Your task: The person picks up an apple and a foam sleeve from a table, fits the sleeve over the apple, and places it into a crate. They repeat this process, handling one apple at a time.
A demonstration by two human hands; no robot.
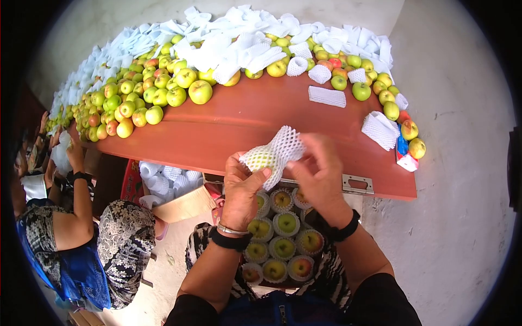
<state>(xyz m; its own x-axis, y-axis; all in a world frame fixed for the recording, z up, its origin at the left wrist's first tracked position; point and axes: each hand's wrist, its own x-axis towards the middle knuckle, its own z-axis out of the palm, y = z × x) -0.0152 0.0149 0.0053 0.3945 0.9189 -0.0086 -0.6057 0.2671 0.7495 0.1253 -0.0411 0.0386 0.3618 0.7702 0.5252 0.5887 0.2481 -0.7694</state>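
My left hand (243, 190) is closed round a yellow-green apple (263, 160) that shows through the mesh of a white foam net (288, 145). The net's loose end sticks out to the upper right. At that end my right hand (324, 176) has its thumb and fingers on the net's edge, slightly blurred. Below both hands, in front of my lap, sits a box of apples (285, 224), each in its own foam net and set in rows. The forearms hide part of these rows.
A reddish-brown table (234, 117) carries a heap of loose apples (176, 96) and a pile of foam nets (244, 46). Single nets (327, 96) lie nearer. A carton of foam nets (163, 185) stands at the left, where a co-worker (76, 223) sits. A metal latch (357, 184) is on the table edge.
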